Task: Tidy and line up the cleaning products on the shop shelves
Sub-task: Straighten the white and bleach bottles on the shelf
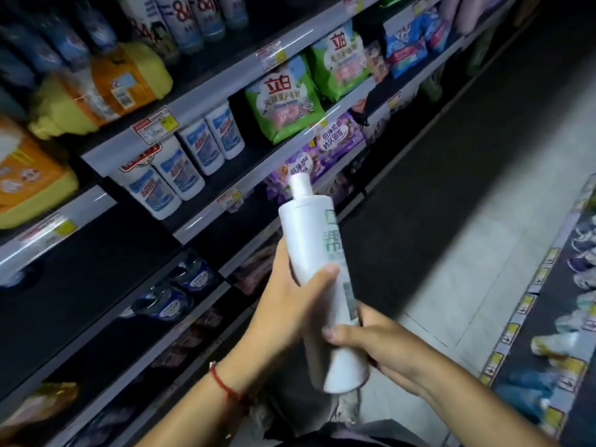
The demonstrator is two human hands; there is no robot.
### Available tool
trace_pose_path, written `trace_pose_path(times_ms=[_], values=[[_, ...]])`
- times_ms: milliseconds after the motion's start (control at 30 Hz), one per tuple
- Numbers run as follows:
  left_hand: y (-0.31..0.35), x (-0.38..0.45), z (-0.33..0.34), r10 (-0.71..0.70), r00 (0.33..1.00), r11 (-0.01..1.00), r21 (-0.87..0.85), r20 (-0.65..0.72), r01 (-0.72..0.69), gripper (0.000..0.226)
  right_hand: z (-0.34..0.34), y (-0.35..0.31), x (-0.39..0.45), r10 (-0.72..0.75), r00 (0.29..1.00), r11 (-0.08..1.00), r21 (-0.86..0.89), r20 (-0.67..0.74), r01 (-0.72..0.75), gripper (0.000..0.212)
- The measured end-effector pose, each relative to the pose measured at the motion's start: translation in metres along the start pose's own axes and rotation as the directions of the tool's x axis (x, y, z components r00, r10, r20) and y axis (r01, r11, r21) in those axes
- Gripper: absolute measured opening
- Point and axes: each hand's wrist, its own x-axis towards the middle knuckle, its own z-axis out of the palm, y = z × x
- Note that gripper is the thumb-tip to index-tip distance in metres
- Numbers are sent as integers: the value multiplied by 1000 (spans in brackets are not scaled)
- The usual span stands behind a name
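Observation:
A tall white bottle (314, 250) with a white cap and green lettering is held upright in front of the shelves, low in the middle of the head view. My left hand (287, 304) wraps around its middle from the left, thumb across the front. My right hand (377, 346) grips its lower part from the right. On the shelf behind it stand several white tubs (180, 169) with blue labels. Green detergent bags (283, 104) sit to their right.
Yellow and orange jugs (106, 88) lie on the upper left shelf, under white bottles (180, 24). Purple bags (335, 140) fill the shelf right behind the bottle. Blue-capped bottles (174, 291) stand lower down. The tiled aisle floor (467, 253) runs right, bounded by another shelf (567, 301).

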Motion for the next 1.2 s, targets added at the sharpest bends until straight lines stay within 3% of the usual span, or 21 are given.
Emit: trace_pose_path(times_ms=[100, 167, 233, 300, 367, 533, 667, 767, 933, 1200], values=[[8, -2, 9, 135, 986, 889, 428, 94, -163, 91, 7, 12, 10, -3, 1000, 996, 93, -28, 6, 47], [14, -6, 15, 171, 975, 753, 620, 140, -221, 103, 11, 20, 12, -3, 1000, 985, 174, -21, 7, 19], [18, -8, 20, 196, 962, 661, 699, 189, -272, 106, 10, 24, 10, 16, 1000, 967, 255, 0, -15, 22], [22, -7, 22, 191, 962, 648, 711, 197, -274, 105, 7, 23, 7, -8, 1000, 960, 282, 20, 2, 23], [25, -4, 21, 181, 964, 704, 659, 194, -265, 104, 5, 17, 4, -77, 997, 967, 245, 7, 73, 18], [44, 4, 15, 183, 977, 893, 397, 109, -212, 90, -4, -4, -4, -193, 974, 978, 54, -120, 200, 50], [53, 13, 9, 153, 988, 980, 126, 29, -155, 75, -12, -33, -5, -311, 940, 945, -150, -144, 290, 54], [58, 21, -1, 113, 993, 993, -32, -30, -114, 62, -15, -61, -1, -403, 903, 874, -354, -148, 332, 46], [81, 35, -25, 122, 990, 981, -139, -76, -132, 42, -4, -112, 15, -530, 836, 652, -698, -141, 296, 49], [151, 73, -81, 209, 961, 961, -143, -180, -236, 22, 44, -206, 40, -646, 763, 420, -831, 9, 365, 45]])
